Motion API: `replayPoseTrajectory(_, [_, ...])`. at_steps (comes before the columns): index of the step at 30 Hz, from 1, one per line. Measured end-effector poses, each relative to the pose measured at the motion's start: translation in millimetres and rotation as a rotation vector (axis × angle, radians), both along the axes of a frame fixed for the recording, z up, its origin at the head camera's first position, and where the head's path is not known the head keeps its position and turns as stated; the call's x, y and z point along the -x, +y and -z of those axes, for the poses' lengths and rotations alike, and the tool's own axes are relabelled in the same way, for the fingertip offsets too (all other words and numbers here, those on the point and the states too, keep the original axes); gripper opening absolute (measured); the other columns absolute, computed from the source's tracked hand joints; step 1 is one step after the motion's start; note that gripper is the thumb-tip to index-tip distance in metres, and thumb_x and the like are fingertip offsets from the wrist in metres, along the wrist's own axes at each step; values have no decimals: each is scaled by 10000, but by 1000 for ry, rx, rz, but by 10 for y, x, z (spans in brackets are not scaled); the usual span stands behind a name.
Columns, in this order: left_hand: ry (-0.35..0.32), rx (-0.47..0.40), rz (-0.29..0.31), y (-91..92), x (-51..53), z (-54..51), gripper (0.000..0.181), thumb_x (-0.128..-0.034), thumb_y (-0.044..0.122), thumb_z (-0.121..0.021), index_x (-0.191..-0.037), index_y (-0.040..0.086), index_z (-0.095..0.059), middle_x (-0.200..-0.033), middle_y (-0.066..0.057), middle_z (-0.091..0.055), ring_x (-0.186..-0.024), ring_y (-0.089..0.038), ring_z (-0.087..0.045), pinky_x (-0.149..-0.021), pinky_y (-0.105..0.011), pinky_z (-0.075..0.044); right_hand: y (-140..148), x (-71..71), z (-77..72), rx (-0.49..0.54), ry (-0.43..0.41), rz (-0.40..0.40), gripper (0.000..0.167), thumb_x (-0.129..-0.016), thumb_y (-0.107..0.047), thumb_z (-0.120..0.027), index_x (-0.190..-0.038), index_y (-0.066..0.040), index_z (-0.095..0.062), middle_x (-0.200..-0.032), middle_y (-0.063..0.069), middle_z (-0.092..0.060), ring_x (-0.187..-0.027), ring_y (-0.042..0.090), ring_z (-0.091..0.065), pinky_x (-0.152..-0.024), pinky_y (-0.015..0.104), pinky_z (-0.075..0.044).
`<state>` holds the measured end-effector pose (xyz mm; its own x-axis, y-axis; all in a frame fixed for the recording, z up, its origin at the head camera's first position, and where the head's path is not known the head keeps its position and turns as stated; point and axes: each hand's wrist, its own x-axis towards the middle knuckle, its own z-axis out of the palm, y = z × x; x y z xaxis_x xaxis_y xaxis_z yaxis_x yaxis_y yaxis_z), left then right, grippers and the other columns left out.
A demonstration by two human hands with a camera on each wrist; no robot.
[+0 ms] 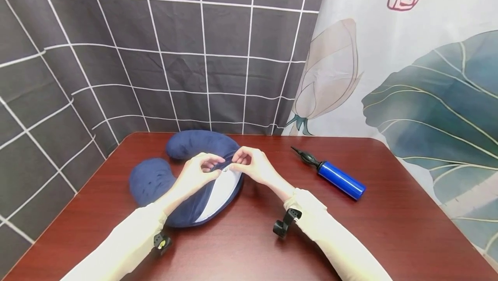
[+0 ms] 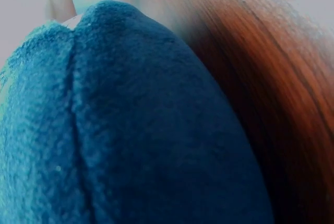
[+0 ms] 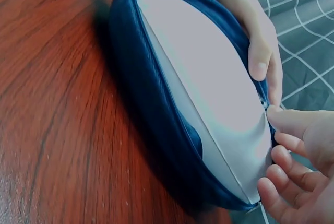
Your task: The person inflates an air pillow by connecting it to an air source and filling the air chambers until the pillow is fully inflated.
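Note:
A navy, plush U-shaped neck pillow lies on the table, its curved back towards the right. Through an opening in its cover, a smooth white inner part shows. My left hand pinches the cover's edge by the opening, thumb on top and fingers behind. Close beside it, my right hand pinches the same edge between thumb and index finger, its other fingers loosely curled. A small metal piece, seemingly a zipper pull, sits between the hands. Plush fabric fills most of the left wrist view, hiding the left fingers.
On the table to the right lies a blue hand pump with a black nozzle pointing to the back left. The reddish-brown wooden table ends at a dark grid-patterned curtain and a floral curtain.

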<state>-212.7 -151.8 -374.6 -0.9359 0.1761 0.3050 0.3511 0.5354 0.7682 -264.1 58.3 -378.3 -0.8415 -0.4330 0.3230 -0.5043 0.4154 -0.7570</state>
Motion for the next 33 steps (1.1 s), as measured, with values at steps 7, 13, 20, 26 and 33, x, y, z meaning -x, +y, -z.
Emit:
replayPoseTrajectory(7, [22, -22, 11, 6, -3, 18, 272, -832, 61, -731, -1101, 94, -731, -1069, -135, -690, -973, -276, -651, -915, -469, -552, 47, 35, 24, -18, 77, -4, 120, -823, -97, -762, -934, -115, -722, -886, 68, -699, -809, 184, -621, -802, 419, -553])
replayPoseTrajectory(13, [21, -18, 17, 9, 0, 30, 274, -831, 56, -733, -1100, 101, -733, -1062, -128, -684, -970, -276, -646, -919, -472, -551, 42, 59, 22, -49, 178, -6, 122, -808, -71, -755, -915, -120, -726, -896, 57, -677, -855, 243, -626, -811, 450, -532])
replayPoseTrajectory(20, [41, -24, 16, 6, -3, 40, 280, -827, 59, -738, -1102, 108, -735, -1064, -122, -681, -976, -276, -646, -915, -472, -552, 13, 85, -12, -86, 240, -25, 109, -809, -62, -755, -900, -110, -720, -901, 58, -672, -859, 250, -633, -791, 431, -532])
replayPoseTrajectory(26, [54, -31, 23, -2, -9, 39, 283, -822, 55, -740, -1099, 111, -737, -1062, -117, -682, -970, -270, -644, -905, -467, -554, -18, 110, -18, -123, 274, -14, 76, -814, -75, -744, -874, -115, -719, -860, 53, -656, -840, 243, -637, -783, 434, -531])
replayPoseTrajectory(33, [70, -36, 59, -6, 5, 36, 277, -818, 98, -768, -1092, 126, -740, -1054, -78, -695, -943, -217, -623, -859, -338, -545, 29, 145, -20, -188, 320, -26, 57, -829, -111, -726, -860, -152, -700, -862, 18, -658, -858, 237, -645, -776, 379, -538])
